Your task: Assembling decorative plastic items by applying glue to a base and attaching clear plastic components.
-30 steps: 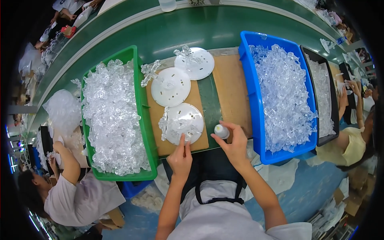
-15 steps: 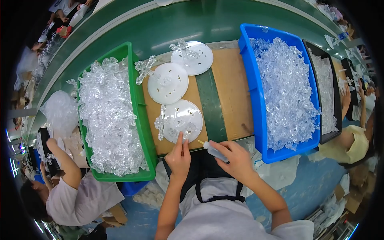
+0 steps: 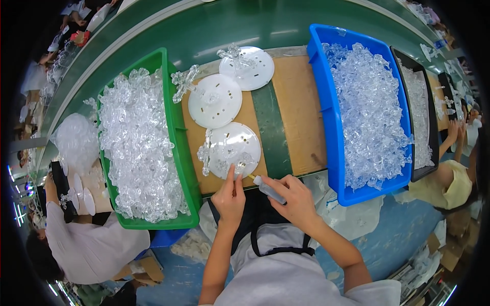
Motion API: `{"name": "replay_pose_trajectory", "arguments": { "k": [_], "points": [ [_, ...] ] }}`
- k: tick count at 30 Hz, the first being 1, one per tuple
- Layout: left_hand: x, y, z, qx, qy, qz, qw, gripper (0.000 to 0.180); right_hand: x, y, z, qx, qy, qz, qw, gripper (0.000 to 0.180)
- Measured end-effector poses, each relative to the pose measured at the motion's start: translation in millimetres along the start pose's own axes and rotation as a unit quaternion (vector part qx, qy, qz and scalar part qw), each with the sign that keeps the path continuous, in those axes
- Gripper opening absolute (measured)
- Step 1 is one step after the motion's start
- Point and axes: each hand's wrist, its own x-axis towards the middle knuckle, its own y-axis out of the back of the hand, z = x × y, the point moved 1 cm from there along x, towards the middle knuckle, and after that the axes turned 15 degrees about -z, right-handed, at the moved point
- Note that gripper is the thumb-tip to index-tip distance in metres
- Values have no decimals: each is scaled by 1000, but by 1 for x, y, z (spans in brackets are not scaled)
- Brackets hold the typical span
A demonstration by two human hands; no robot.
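My right hand (image 3: 296,200) grips a small clear squeeze bottle (image 3: 269,189), its thin nozzle pointing left at the near rim of a white round disc (image 3: 234,149). My left hand (image 3: 229,199) pinches a small clear plastic piece (image 3: 240,167) against that same rim. The disc lies on a brown board (image 3: 297,107) and carries clear crystal-like parts along its left edge. Two more white discs lie farther back: one (image 3: 215,101) in the middle, one (image 3: 247,68) at the far end with a clear part on top.
A green bin (image 3: 176,153) full of clear plastic parts stands left of the board. A blue bin (image 3: 331,127) of the same parts stands right, with a black tray (image 3: 430,127) beyond. Other people work at the left (image 3: 76,239) and right (image 3: 451,173). A green conveyor (image 3: 214,25) runs behind.
My right hand tipped the bottle from upright to lying sideways, nozzle now at the disc's near rim. My left hand stayed at the disc's edge.
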Motion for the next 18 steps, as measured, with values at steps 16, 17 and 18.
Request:
{"name": "replay_pose_trajectory", "arguments": {
  "k": [16,17,18],
  "points": [
    [0,-2,-1,-17,5,16,1000,32,1,2,5,34,-24,32,999,53],
    [0,-1,-1,-17,5,16,1000,32,1,2,5,37,-27,36,998,53],
    [1,0,0,-6,2,7,1000,33,2,2,5,41,-29,40,998,53]
  ]
}}
